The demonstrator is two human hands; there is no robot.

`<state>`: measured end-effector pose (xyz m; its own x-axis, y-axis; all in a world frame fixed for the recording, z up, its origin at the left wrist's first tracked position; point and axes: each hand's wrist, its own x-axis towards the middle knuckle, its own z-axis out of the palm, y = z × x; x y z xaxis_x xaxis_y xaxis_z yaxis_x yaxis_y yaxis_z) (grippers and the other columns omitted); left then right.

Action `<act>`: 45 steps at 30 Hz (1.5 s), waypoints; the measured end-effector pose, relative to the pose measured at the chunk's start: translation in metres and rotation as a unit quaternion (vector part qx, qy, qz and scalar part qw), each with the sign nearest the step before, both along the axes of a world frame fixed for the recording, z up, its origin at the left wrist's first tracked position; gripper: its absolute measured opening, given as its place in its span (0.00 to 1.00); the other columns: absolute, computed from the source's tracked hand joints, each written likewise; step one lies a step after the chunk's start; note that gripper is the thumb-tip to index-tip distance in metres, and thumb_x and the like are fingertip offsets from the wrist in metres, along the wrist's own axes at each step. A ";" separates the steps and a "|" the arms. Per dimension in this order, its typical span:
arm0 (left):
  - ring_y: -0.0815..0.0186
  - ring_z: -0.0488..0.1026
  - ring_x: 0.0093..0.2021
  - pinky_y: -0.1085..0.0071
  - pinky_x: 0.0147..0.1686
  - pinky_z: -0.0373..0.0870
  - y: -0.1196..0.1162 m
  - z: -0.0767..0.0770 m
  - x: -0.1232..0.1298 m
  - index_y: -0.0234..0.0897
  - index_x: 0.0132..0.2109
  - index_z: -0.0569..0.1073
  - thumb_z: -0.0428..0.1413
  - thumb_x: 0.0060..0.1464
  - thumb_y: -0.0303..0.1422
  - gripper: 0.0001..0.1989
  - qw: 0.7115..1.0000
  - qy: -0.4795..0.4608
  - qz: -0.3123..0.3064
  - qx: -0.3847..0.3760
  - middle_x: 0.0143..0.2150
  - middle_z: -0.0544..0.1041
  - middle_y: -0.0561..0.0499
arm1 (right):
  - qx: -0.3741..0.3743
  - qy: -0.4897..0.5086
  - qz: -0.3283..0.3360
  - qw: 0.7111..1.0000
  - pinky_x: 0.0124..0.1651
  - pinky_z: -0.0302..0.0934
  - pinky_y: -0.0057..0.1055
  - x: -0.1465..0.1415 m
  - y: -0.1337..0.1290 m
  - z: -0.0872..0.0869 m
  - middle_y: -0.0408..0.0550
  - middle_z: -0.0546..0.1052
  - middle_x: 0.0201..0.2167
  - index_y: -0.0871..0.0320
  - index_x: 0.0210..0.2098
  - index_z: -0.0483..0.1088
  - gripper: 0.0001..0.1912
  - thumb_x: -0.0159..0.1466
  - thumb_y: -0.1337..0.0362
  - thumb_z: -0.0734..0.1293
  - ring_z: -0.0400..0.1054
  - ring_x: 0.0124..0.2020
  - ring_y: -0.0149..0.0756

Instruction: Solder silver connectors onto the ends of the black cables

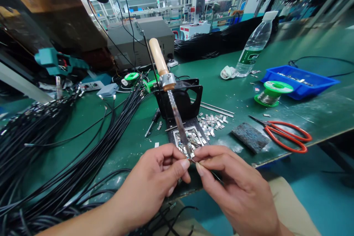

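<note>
A soldering iron with a wooden handle is clamped in a stand, its shaft slanting down so the tip ends between my hands. My left hand pinches something tiny right at the tip; the fingers mostly hide it. My right hand has thumb and forefinger closed on a thin solder wire, which trails back under the palm. Both sets of fingertips nearly meet just below the tip. Small metal pieces lie loose behind my hands and around the shallow tray under the iron.
Bundles of black cables cover the left side. On the right are a dark sponge block, red-handled scissors, a green solder spool, a blue tray and a water bottle. A black fan stands behind the iron.
</note>
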<state>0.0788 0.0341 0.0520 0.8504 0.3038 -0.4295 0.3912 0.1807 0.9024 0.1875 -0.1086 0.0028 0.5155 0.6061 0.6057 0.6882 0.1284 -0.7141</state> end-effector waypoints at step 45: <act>0.79 0.54 0.20 0.83 0.18 0.49 0.000 -0.002 0.001 0.33 0.33 0.71 0.63 0.57 0.40 0.15 1.000 -0.009 -0.007 0.008 0.25 0.70 0.58 | -0.001 0.008 0.004 1.000 0.50 0.67 0.10 0.000 -0.002 -0.007 0.41 0.77 0.41 0.58 0.33 0.72 0.06 0.66 0.73 0.67 0.75 0.43 0.18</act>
<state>0.0794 0.0338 0.0505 0.8617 0.2995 -0.4096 0.3776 0.1605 0.9119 0.1872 -0.1105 -0.0040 0.5199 0.6115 0.5964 0.6756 0.1328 -0.7252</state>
